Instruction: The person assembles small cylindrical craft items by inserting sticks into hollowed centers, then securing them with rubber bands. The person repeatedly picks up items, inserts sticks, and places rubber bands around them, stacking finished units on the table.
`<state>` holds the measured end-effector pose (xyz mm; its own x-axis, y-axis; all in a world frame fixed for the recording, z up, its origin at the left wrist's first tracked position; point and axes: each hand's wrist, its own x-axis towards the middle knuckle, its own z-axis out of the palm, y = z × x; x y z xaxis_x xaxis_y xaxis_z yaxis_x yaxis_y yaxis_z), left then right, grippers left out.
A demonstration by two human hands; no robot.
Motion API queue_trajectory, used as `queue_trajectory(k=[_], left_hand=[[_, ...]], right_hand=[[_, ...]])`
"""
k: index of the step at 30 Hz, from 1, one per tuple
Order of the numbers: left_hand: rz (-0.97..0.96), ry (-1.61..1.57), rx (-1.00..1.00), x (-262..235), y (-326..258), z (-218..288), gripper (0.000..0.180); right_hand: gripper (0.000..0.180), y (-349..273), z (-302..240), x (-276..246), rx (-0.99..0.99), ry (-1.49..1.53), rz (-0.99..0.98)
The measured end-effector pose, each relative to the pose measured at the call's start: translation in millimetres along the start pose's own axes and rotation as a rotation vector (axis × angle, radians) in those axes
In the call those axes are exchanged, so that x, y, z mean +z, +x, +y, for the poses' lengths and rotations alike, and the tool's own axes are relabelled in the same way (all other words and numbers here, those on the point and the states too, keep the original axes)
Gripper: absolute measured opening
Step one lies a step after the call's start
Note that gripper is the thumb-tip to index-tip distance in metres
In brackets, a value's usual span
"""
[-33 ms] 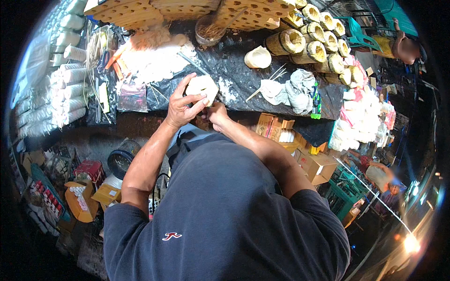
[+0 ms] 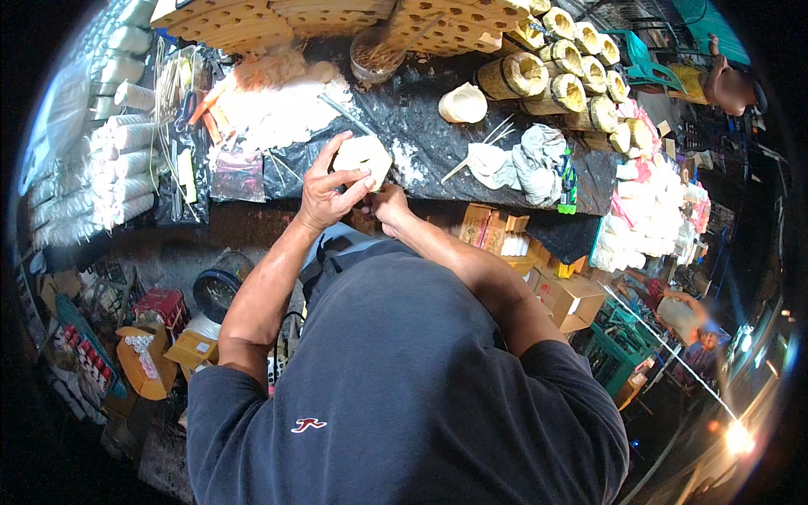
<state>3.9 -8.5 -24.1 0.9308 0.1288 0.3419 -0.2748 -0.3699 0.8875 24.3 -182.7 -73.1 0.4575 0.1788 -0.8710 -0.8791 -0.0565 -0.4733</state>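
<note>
My left hand [image 2: 330, 187] grips a pale, cream-coloured lump [image 2: 364, 156] with flat cut faces, holding it over the near edge of a table covered in black plastic [image 2: 421, 135]. My right hand [image 2: 390, 204] sits just below and right of the lump, with curled fingers and the thumb against its lower edge. What lies inside that fist is hidden. A heap of white shavings [image 2: 269, 114] lies on the plastic just beyond my left hand.
A rounded white piece [image 2: 462, 103], thin sticks [image 2: 484, 147] and a grey-white cloth [image 2: 526, 160] lie to the right. Short hollow log sections [image 2: 555, 80] line the back right. White rolls [image 2: 118, 147] stack at left. Cardboard boxes [image 2: 572, 299] sit below. Another person [image 2: 728, 84] is at the far right.
</note>
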Motion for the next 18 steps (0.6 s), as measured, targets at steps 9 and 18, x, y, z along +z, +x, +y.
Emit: queue_trajectory(k=[9, 18], left_hand=[[0.056, -0.433, -0.553, 18.3, -3.2, 15.3, 0.095], [-0.197, -0.326, -0.997, -11.3, 24.0, 60.2, 0.099]], right_hand=[[0.009, 8.2, -4.4, -6.4, 0.009, -0.107, -0.017], [0.012, -7.9, -18.3, -28.1, 0.057, -0.331, -0.207]])
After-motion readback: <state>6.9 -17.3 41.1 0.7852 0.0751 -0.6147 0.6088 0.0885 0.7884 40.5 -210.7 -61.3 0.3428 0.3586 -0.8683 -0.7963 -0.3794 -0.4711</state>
